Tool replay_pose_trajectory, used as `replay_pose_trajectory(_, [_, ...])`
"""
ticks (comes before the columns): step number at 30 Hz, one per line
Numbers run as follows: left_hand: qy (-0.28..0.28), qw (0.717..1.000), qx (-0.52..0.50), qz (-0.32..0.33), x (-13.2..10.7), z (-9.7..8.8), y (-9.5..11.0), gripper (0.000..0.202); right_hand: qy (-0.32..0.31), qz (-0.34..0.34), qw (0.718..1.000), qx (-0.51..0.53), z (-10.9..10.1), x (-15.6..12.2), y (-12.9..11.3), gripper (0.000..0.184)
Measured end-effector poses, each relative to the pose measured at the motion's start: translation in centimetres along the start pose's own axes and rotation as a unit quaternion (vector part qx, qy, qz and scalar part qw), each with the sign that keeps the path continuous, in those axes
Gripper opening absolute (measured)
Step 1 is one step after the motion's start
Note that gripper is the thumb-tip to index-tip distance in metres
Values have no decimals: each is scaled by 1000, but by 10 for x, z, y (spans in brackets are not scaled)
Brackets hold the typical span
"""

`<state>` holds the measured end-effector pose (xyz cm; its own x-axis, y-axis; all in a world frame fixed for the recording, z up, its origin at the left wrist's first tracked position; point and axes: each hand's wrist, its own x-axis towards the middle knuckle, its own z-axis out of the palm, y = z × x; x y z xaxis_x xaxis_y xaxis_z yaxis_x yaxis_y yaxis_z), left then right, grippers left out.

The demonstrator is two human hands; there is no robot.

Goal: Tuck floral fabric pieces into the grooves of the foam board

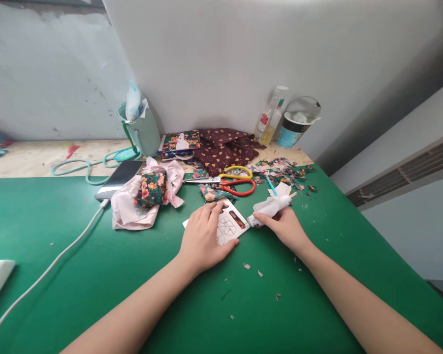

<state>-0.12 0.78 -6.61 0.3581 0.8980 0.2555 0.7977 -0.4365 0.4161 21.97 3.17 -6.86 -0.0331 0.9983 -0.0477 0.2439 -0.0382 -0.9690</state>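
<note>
My left hand (pixel 203 238) lies with its fingers stretched over a white card (pixel 227 228), pressing it to the green table. Black line shapes are drawn on the card, and dark red-and-green patterned pieces sit along its upper edge. In my right hand (pixel 288 228) is a white-wrapped bundle (pixel 269 205), gripped between thumb and fingers. A thin blue stick (pixel 271 186) and a pale stick stick out of its far end, while its near end points at the card's right corner. What the wrapping covers is hidden. Just beyond the card rests a floral cloth scrap (pixel 216 192).
Scissors (pixel 239 183) with yellow and red handles lie behind the card. Pink and floral cloth (pixel 151 189) and a phone (pixel 121 174) with a white cable are left. Maroon cloth (pixel 225 147), a bottle (pixel 271 118), a paper tub (pixel 291 130) and a green holder (pixel 145 135) line the back.
</note>
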Motion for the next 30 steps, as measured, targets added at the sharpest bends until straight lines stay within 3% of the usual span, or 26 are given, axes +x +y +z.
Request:
replay_pose_trajectory(3, [6, 1000, -4, 2, 0, 0, 0, 78, 22, -28, 999, 27, 0, -2, -1, 27])
replay_pose_trajectory(6, [8, 1000, -5, 2, 0, 1, 0, 78, -10, -142, 989, -28, -3, -5, -3, 16])
replay_pose_trajectory(9, [8, 1000, -7, 1, 1, 1, -1, 78, -58, -277, 939, -194, -4, -8, -4, 11])
replay_pose_trajectory(11, [6, 1000, -6, 0, 1, 2, 0, 78, -67, -321, 902, -281, -2, -8, -4, 11])
replay_pose_trajectory(16, [-4, 1000, 0, 1, 0, 1, 1, 79, -92, -362, 827, -421, 3, -7, -3, 16])
replay_pose_trajectory(20, [-5, 1000, 2, 2, 0, 0, 1, 78, -101, -380, 790, -471, 5, -6, -4, 15])
replay_pose_trajectory(25, [-3, 1000, 3, 1, 0, 1, 0, 78, -99, -391, 772, -491, 8, -4, -4, 12])
replay_pose_trajectory(30, [-5, 1000, 7, -3, 0, 1, 0, 79, -98, -374, 777, -497, 8, -4, 0, 10])
